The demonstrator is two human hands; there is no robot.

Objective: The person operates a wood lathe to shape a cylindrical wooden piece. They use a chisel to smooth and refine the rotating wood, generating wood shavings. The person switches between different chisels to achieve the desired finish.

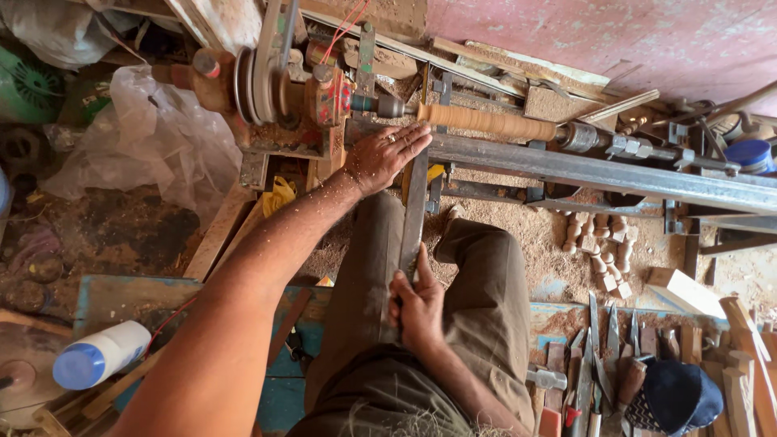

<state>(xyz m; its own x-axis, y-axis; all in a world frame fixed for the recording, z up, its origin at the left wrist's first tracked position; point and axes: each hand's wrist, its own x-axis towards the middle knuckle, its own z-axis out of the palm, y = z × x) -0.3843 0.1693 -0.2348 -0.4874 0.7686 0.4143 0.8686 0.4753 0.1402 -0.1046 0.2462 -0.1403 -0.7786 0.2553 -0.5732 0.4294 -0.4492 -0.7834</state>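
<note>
A long flat metal chisel (414,212) runs from my lap up to a wood lathe (283,89). My right hand (417,306) grips the chisel's near end. My left hand (387,154), flecked with wood dust, lies flat over the blade near the steel tool rest bar (599,171), fingers stretched toward the workpiece. The workpiece is a light brown wooden cylinder (486,121) mounted between the lathe's drive end and the tail centre (583,137). The chisel's tip sits at the cylinder's left end.
Sawdust covers the floor. Several small turned wooden pieces (600,243) lie under the bar. More chisels (595,364) and a dark cap (676,396) lie at the lower right. A white bottle with a blue cap (101,354) rests at the lower left, a plastic sheet (154,137) at the upper left.
</note>
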